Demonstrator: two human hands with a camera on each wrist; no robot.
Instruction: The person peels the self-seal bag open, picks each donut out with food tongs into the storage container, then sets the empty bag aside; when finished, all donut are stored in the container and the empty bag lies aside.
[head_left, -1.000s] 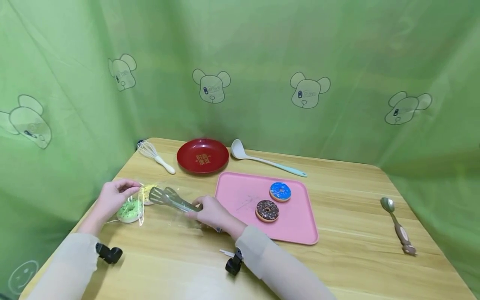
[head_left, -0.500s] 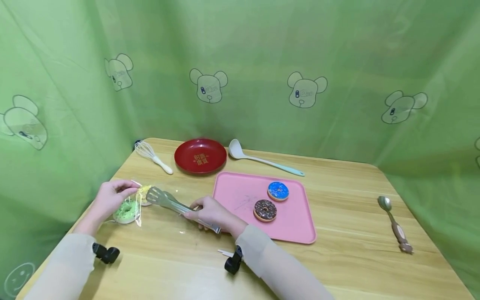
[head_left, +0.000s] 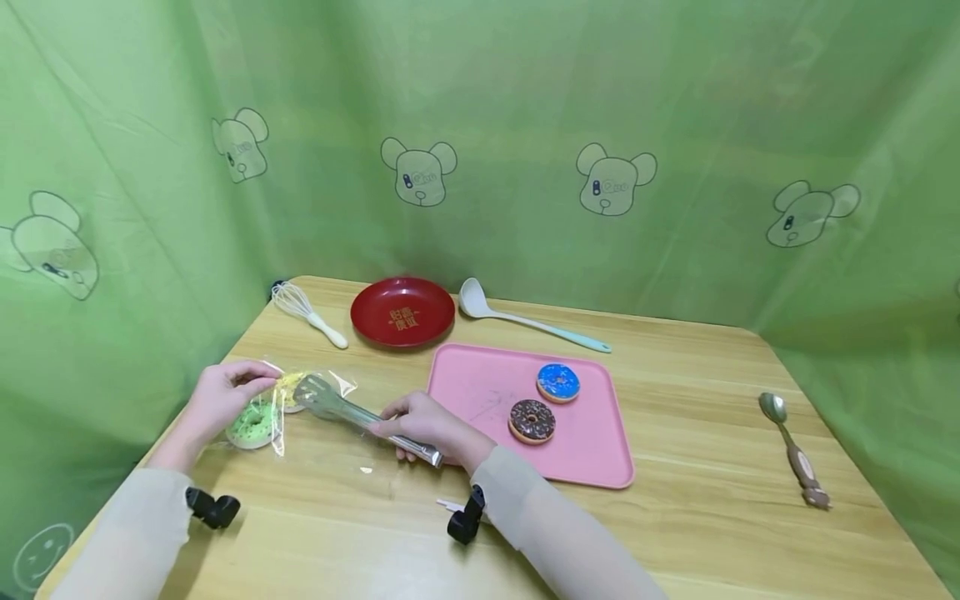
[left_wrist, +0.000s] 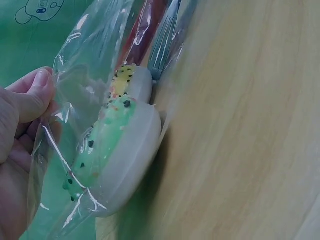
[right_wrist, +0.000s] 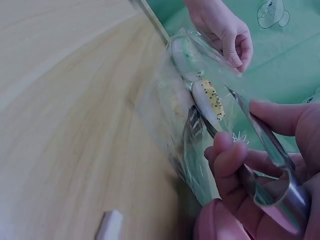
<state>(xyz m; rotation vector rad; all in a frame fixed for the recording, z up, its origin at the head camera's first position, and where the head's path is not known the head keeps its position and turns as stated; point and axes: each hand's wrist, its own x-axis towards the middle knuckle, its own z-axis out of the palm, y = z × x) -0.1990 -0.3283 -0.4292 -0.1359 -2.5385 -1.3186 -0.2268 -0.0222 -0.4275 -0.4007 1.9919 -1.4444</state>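
Note:
My left hand [head_left: 231,400] pinches the edge of a clear plastic bag [left_wrist: 70,90] between thumb and fingers. A green-iced donut [left_wrist: 112,145] and a yellow-iced donut [left_wrist: 127,82] lie inside the bag, side by side. My right hand [head_left: 431,429] grips metal tongs [head_left: 360,414], with thumb on one arm and fingers round the other. The slotted head of the tongs [right_wrist: 194,122] shows through the film, close beside the yellow donut [right_wrist: 207,100]. Whether the tongs touch that donut I cannot tell.
A pink tray [head_left: 592,458] bears a blue donut [head_left: 558,382] and a chocolate donut [head_left: 532,421]. Behind are a whisk [head_left: 309,314], a red plate [head_left: 375,321] and a ladle [head_left: 525,320]. A spoon [head_left: 793,450] lies far right. A small white object [right_wrist: 110,225] lies near my right wrist.
The two heads of the tongs look closer together than before, and the bag's film bulges up around them. My left hand stays by the donuts with its hold on the bag.

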